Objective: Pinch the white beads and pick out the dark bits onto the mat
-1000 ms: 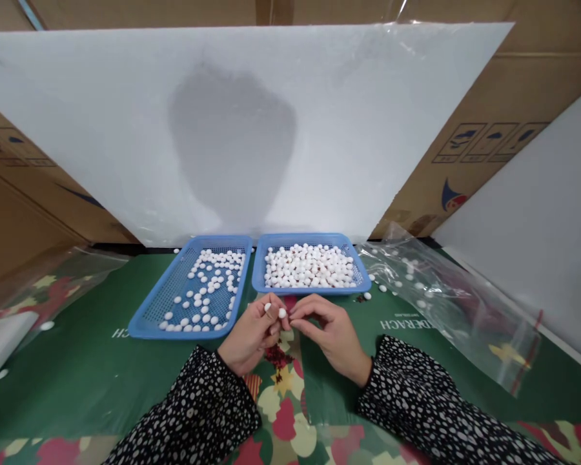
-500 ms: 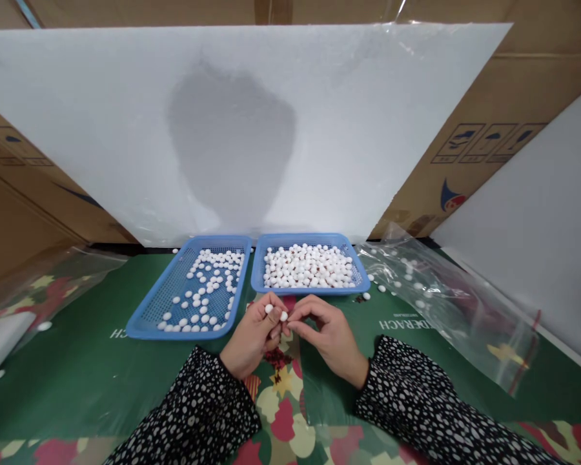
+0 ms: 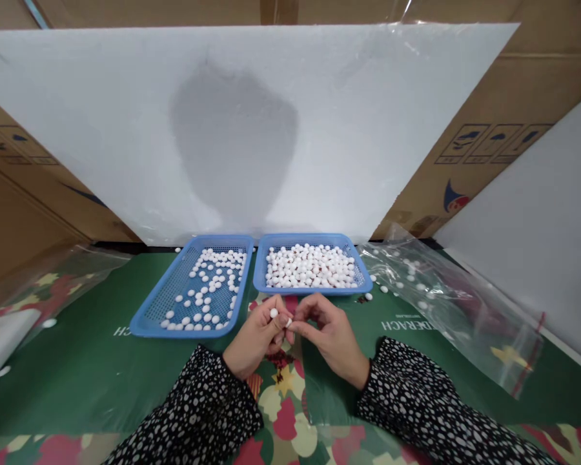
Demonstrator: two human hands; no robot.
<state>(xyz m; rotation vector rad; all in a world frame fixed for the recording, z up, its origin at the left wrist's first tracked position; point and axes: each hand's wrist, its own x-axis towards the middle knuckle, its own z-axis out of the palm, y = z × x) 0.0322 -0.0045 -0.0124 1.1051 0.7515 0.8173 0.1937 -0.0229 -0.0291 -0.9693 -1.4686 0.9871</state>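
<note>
My left hand [image 3: 254, 336] is closed, with one small white ball [image 3: 274, 312] resting on its curled fingers. A second white ball [image 3: 289, 322] sits at its thumb tip, where the fingertips of my right hand [image 3: 330, 332] meet it in a pinch. Beyond my hands, a blue mesh basket [image 3: 312, 292] holds a dense heap of white balls [image 3: 310, 266] with reddish spots among them. Left of it, another blue basket [image 3: 162, 298] has white balls scattered more loosely over its mesh. Dark red bits [image 3: 279, 359] lie on the table below my left hand.
A clear plastic bag [image 3: 469, 332] lies at the right, near several loose white balls. Another plastic bag [image 3: 84, 271] and a white block [image 3: 4, 342] are at the left. A white board [image 3: 339, 129] stands behind the baskets, against cardboard. Green printed sheeting [image 3: 77, 381] covers the table.
The right fingertips have come in to the ball at the left thumb and now partly cover it. The whole view has shifted slightly; the baskets look the same.
</note>
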